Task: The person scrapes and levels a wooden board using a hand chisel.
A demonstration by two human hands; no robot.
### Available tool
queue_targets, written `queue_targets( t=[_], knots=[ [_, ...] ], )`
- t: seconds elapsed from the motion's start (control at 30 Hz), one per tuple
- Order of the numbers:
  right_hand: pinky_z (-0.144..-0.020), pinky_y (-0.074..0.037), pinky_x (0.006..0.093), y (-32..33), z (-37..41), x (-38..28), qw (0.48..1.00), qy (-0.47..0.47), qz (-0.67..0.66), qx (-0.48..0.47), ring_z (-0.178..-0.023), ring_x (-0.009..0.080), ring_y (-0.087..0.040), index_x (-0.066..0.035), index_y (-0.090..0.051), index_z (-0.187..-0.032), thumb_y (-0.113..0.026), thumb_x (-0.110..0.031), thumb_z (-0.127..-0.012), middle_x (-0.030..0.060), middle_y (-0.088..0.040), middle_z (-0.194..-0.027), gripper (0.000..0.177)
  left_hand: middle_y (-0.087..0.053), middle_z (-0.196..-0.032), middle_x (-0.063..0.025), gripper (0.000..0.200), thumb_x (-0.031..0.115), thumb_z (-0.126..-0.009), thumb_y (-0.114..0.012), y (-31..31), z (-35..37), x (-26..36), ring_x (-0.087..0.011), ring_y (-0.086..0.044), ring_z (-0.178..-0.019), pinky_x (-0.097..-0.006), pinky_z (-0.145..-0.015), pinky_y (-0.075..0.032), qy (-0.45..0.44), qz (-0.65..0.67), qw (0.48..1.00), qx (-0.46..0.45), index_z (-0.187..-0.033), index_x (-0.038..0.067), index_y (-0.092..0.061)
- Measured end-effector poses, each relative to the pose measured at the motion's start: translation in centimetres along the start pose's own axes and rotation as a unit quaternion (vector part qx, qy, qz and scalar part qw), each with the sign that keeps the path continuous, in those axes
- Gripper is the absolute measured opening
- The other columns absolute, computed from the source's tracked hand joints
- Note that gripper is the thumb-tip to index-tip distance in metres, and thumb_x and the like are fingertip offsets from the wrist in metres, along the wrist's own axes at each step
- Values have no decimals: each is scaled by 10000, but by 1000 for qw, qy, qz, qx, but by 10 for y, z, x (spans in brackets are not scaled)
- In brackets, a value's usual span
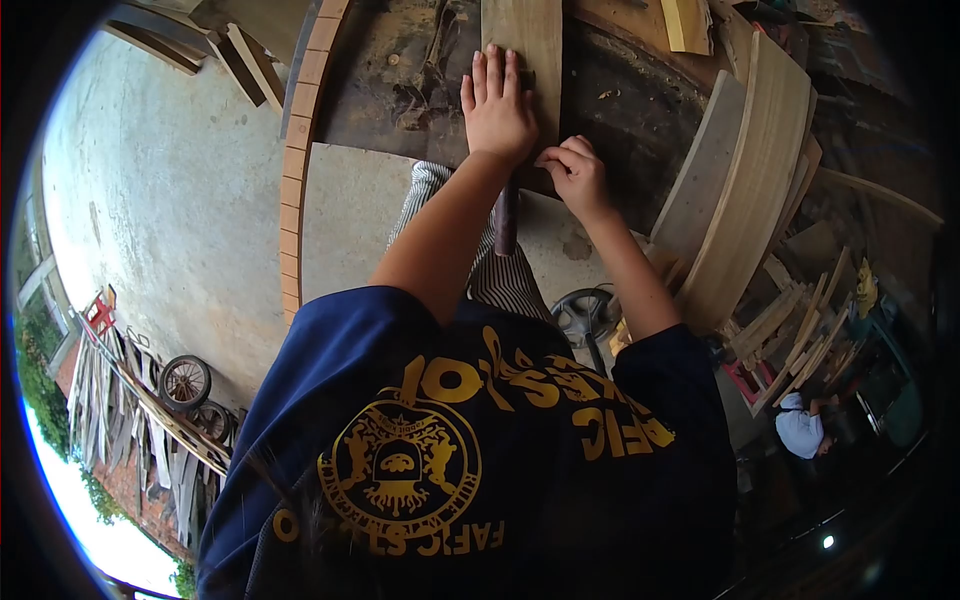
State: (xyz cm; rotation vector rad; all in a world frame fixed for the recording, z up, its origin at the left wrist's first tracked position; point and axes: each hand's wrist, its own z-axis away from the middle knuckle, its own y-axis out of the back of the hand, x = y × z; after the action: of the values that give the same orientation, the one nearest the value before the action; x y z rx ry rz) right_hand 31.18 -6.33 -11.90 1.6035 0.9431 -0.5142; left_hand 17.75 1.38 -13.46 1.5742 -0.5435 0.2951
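Observation:
A flat wooden board (522,30) lies lengthwise on the dark, worn workbench top (390,80). My left hand (498,118) rests palm down on the board near its close end, with its fingers stretched out. Close to the board's near right corner, my right hand (577,172) has its thumb and forefinger pinched together. Whatever sits in that pinch, if anything, is too small to make out. A dark handle (507,222) juts past the bench edge below my left wrist; its other end is hidden.
Curved wooden planks (745,190) lean at the right of the bench. A curved strip of small wooden blocks (297,165) runs along its left side. Scrap wood (800,330) and another person (800,428) are at lower right. A wheel (185,382) and stacked slats (150,450) stand at lower left.

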Motion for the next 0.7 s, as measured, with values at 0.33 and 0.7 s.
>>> queue_targets(
  t=[0.33,0.7],
  knots=[
    [-618,-454,332,-16,10,-11,989,-128,32,74,-655,222,-530,-51,-671,-775,-704,21,-702,66,-542,-713,107,-235,-1549,-134,603,269,-913,-480,-1,0,0,-317,-176,-1443,-471,-1150,-157,-5,2,1000,8,-1467,104,-310],
    [-670,-480,361,-15,1,-9,947,-308,-72,49,-727,268,-561,-39,-670,-790,-714,9,-714,86,-577,-752,101,-243,-1546,-132,601,272,-907,-493,-3,0,-1,-316,-188,-1440,-472,-1147,-164,-3,-1,1000,12,-1460,106,-327]
  ],
)
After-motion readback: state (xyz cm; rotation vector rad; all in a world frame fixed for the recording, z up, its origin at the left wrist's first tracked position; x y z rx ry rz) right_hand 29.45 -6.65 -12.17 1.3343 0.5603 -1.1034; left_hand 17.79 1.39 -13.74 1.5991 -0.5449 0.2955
